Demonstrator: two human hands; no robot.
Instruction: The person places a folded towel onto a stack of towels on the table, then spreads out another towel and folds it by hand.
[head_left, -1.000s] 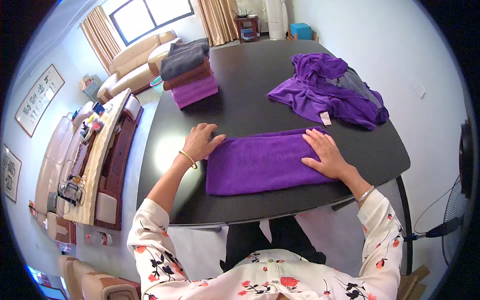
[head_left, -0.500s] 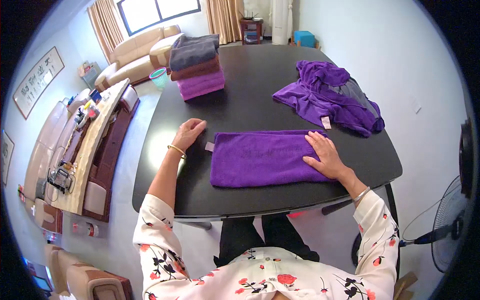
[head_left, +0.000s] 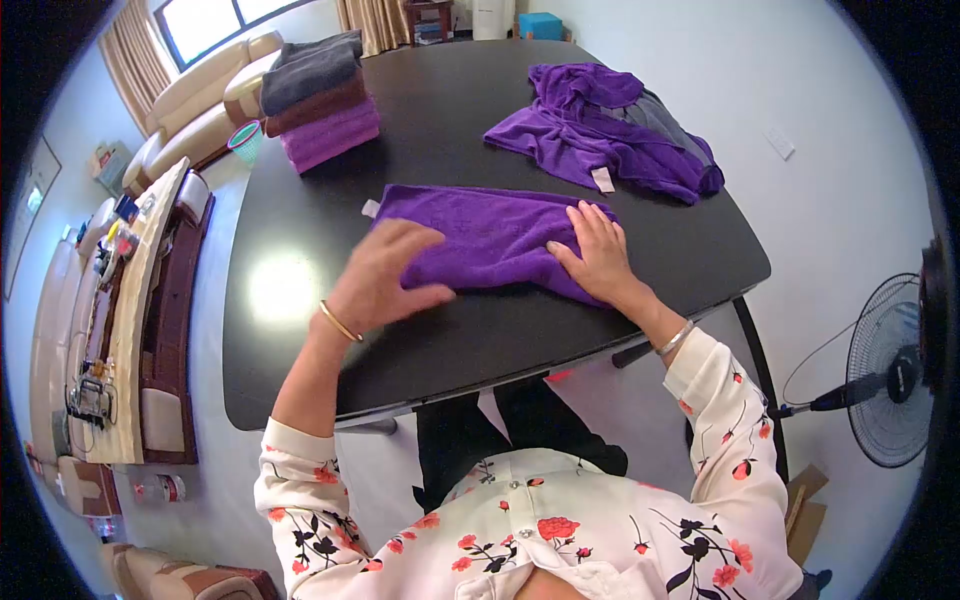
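Observation:
A folded purple towel [head_left: 490, 235] with a white tag at its left corner lies on the black table, its front edge now rippled. My left hand [head_left: 378, 277] is over the towel's left end, thumb and fingers apart, holding nothing; whether it touches the cloth I cannot tell. My right hand [head_left: 600, 255] rests on the towel's right end with fingers stretched out and thumb spread. Beyond it, loose purple towels [head_left: 610, 130] lie heaped, with some grey cloth and a white tag showing. A neat stack of folded towels [head_left: 330, 130], grey, brown and pink-purple, stands at the back left.
The black table [head_left: 430, 370] has a rounded front edge close to my body. On the right stands a black fan [head_left: 888, 370] by the wall. To the left are a long wooden tea table [head_left: 130, 330], a teal basket [head_left: 244, 140] and beige sofas [head_left: 195, 90].
My left hand has moved from the table beside the towel to over its left end, fingers spreading. The towel's front edge has become wrinkled. My view has tilted down and shifted.

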